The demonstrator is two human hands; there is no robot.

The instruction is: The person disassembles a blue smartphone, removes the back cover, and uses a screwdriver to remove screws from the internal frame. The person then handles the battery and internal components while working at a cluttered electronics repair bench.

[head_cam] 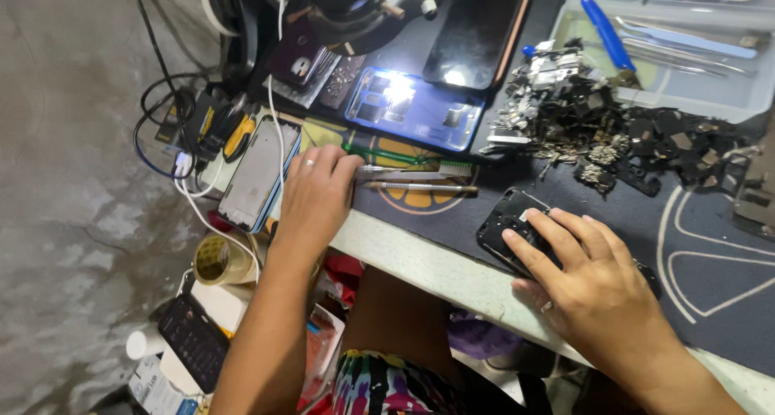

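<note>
My left hand (316, 190) rests on the dark work mat (726, 245), fingertips touching the handles of metal tools: tweezers (404, 173) and a silver screwdriver (420, 187). Whether it grips one I cannot tell. My right hand (585, 278) lies flat, fingers spread, pressing on an opened black phone body (508, 221) near the bench's front edge. A blue phone back (416, 108) with its insides lit by a bright lamp lies further back between both hands.
A pile of small phone parts and screws (597, 132) covers the mat's back right. A grey tray (686, 52) holds a blue-handled tool. A phone in a light case (260, 173) lies left of my left hand. Cables, a tape roll (214, 260) and boxes sit below.
</note>
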